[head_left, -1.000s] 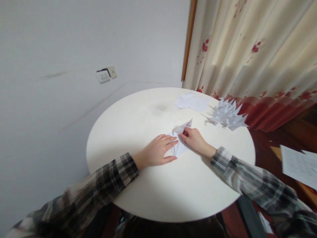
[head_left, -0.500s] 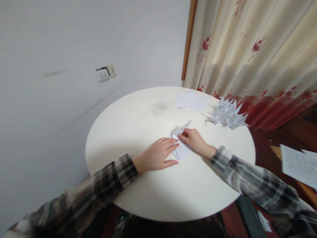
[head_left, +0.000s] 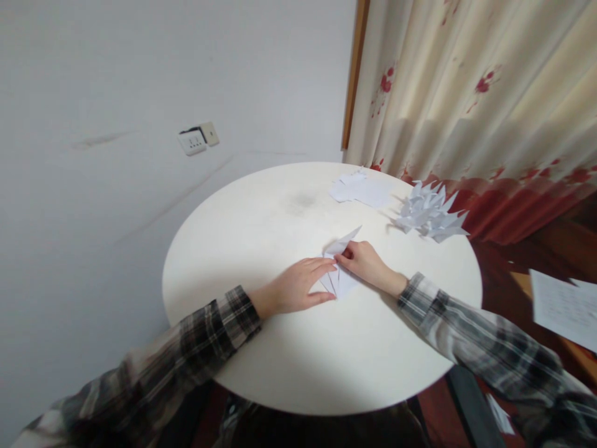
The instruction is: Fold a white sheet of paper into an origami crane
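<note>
A sheet of white paper, partly folded, lies on the round white table in front of me. One pointed flap stands raised on its far side. My left hand rests on the paper's left part with fingers stretched out and the thumb apart, near the lower corner. From the right, my right hand pinches the paper between thumb and fingers at the base of the raised flap. Both hands hide parts of the folds.
The round white table stands against a wall with a power socket. Flat white sheets lie at its far side, and a cluster of folded paper pieces at the far right. Beyond hangs a curtain. Written papers lie at right.
My left hand's thumb has shifted slightly up toward the paper's lower corner. The right hand keeps its pinch almost in the same place.
</note>
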A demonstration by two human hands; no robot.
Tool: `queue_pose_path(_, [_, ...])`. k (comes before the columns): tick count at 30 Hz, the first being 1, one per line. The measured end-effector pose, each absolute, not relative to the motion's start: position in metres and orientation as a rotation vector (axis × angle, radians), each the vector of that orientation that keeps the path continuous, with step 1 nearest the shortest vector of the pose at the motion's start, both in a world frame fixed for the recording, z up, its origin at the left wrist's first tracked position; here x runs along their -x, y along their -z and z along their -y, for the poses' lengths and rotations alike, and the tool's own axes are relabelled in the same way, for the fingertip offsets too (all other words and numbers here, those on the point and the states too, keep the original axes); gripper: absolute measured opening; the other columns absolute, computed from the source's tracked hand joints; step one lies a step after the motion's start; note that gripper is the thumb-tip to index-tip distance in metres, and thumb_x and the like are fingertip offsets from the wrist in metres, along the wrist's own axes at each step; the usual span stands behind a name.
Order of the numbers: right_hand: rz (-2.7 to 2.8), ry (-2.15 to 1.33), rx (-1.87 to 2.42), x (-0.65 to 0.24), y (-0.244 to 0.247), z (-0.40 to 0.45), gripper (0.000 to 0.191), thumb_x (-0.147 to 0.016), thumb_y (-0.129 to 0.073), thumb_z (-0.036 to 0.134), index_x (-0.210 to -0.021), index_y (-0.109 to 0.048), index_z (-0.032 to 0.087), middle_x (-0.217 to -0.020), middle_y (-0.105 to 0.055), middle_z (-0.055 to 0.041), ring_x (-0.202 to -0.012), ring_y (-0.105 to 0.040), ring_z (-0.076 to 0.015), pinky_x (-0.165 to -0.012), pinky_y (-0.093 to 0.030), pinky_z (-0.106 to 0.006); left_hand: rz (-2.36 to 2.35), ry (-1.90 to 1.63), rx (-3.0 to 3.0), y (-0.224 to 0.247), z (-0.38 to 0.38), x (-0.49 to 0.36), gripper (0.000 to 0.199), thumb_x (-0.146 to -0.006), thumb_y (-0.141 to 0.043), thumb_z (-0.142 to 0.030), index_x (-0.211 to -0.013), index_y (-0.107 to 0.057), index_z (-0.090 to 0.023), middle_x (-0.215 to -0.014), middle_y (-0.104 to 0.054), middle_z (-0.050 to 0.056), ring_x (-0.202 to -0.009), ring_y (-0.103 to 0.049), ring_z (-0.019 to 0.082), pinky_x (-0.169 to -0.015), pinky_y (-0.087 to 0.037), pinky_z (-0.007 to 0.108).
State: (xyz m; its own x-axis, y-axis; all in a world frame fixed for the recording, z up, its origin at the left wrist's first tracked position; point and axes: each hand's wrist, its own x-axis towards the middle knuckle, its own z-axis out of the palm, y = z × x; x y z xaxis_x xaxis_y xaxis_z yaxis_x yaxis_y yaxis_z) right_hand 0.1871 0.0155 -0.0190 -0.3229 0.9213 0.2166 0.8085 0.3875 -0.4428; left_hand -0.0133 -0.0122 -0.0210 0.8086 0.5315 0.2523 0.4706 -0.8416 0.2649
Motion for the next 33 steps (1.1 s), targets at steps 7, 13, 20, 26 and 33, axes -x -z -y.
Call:
queue_pose_path(7, [2.217,-0.311,1.467,-0.188,0.023,-0.015,0.021,-0.082,-0.053,0.028,-0.072,-0.061,0.012,-0.065,-0.065,-0.0058,-0.056,-0.054,-0.0114,-0.054,-0.033,-0.021,-0.796,-0.383,-2.836,0.025,0.008,0.017,0.058,-0.085,-0.045,-0.053,-0.130,-0.041,-0.017,-0.137,-0.042,0.012,-0.127,-0.037,0.023,-0.107,-0.025,0.042])
queue_pose_path(13, [2.216,-0.304,1.433,-0.188,0.021,-0.013,0.018,-0.082,-0.053,0.027,-0.071,-0.059,0.013,-0.062,-0.062,-0.0032,-0.053,-0.051,-0.0102,-0.051,-0.031,-0.020,-0.803,-0.315,-2.819,0.023,0.006,0.020,0.055,-0.086,-0.045,-0.051,-0.132,-0.038,-0.022,-0.140,-0.038,0.008,-0.130,-0.033,0.021,-0.109,-0.017,0.046])
queue_pose_path(20, [2.251,-0.244,1.499,-0.188,0.020,-0.009,0.017,-0.082,-0.051,0.025,-0.075,-0.060,0.014,-0.064,-0.063,-0.0041,-0.054,-0.052,-0.0111,-0.052,-0.031,-0.021,-0.752,-0.409,-2.763,0.019,0.002,0.018,0.053,-0.084,-0.050,-0.046,-0.127,-0.044,-0.017,-0.135,-0.045,0.012,-0.125,-0.040,0.022,-0.104,-0.030,0.040])
queue_pose_path(26, [2.277,-0.201,1.513,-0.188,0.021,-0.009,0.023,-0.085,-0.048,0.026,-0.072,-0.062,0.014,-0.064,-0.065,-0.0057,-0.055,-0.055,-0.0122,-0.053,-0.032,-0.022,-0.720,-0.399,-2.856,0.020,0.003,0.021,0.054,-0.086,-0.048,-0.043,-0.132,-0.038,-0.017,-0.138,-0.041,0.011,-0.128,-0.037,0.020,-0.108,-0.023,0.042])
queue_pose_path(33, [2.293,-0.185,1.489,-0.188,0.019,-0.006,0.016,-0.084,-0.048,0.023,-0.079,-0.060,0.014,-0.068,-0.066,-0.0048,-0.058,-0.057,-0.0123,-0.054,-0.032,-0.021,-0.751,-0.419,-2.818,0.017,0.000,0.020,0.049,-0.084,-0.051,-0.044,-0.127,-0.045,-0.020,-0.134,-0.046,0.010,-0.123,-0.042,0.021,-0.104,-0.028,0.041])
